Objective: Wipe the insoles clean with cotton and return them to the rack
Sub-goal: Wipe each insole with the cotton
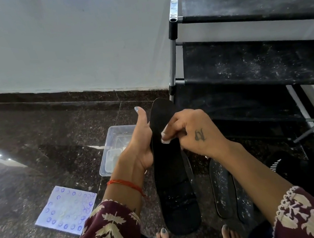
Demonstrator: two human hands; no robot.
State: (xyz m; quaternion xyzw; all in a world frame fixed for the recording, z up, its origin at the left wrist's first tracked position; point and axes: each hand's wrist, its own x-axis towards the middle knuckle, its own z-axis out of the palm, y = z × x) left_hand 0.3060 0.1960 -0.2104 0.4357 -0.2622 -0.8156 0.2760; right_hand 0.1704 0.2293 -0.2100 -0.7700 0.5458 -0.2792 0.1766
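your left hand [135,143] grips the black insole [171,170] from behind, thumb raised, while your right hand [193,131] pinches a cotton pad [166,139] against it.

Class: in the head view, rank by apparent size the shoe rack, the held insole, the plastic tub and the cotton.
1. Black metal-framed shoe rack
2. Black foam insole, though nearer the camera
3. Clear plastic tub, partly hidden
4. White cotton wad
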